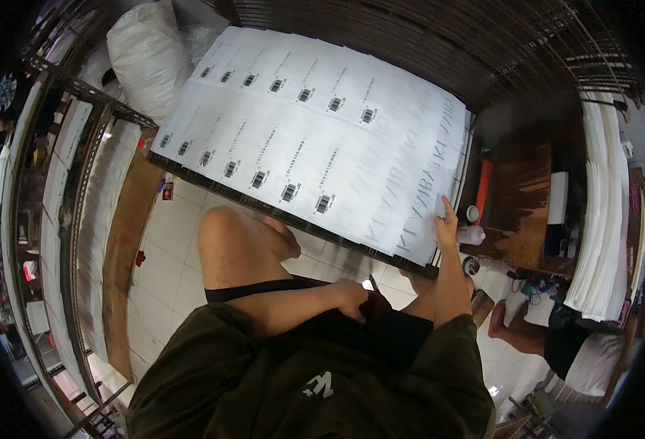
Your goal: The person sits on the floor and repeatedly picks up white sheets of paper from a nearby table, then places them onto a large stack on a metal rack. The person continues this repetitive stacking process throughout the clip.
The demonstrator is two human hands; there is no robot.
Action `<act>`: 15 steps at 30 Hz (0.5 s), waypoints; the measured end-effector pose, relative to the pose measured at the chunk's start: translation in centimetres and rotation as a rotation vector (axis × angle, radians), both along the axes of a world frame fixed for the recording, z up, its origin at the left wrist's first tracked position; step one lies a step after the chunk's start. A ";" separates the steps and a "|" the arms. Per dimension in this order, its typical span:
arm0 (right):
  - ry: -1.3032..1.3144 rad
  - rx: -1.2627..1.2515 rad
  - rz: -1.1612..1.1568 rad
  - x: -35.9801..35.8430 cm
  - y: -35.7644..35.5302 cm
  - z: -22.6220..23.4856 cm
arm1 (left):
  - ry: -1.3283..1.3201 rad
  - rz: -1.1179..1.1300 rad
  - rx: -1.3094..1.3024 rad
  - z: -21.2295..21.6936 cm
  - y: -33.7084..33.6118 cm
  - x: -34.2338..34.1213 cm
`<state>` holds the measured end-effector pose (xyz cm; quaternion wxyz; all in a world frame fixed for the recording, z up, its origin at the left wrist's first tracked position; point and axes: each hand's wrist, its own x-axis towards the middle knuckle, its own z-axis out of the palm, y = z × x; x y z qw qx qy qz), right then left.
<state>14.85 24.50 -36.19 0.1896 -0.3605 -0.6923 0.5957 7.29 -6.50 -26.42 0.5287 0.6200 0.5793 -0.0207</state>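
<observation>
Both hands belong to a seated person seen from above, and they are doing different things. The right hand (446, 223) reaches forward with its fingers stretched out and fairly flat, fingertips resting on the near right corner of a large printed sheet (315, 139); it presses on the paper rather than gripping it. The left hand (351, 296) sits low over the lap, curled loosely near a small dark tool (370, 283) that sticks up beside it; whether the fingers actually hold that tool cannot be told from this view. The printed sheet is white, carries two rows of small barcode labels across its upper part and large pale lettering along its right side, and lies on top of a thick stack of similar sheets on a dark counter (293, 216) directly ahead of the person's knees. Left of the stack stands a bulging white sack (147, 55), and metal shelving (81, 190) runs down the left side. To the right, a brown wooden bench (516, 212) bears a white box, with a tall pile of white sheets (604, 212) beyond it. Another person's bare foot (499, 322) rests on the pale tiled floor (172, 249) at lower right.
</observation>
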 end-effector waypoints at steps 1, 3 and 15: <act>0.034 0.088 0.015 0.1 0.3 -0.8 | 0.000 0.001 0.002 0.0 0.1 0.0; 0.055 0.178 0.029 0.6 1.0 -1.7 | 0.001 -0.010 0.005 -0.1 0.1 0.1; -0.126 0.257 -0.120 1.5 1.3 -2.0 | 0.020 -0.048 0.015 -0.3 0.3 0.2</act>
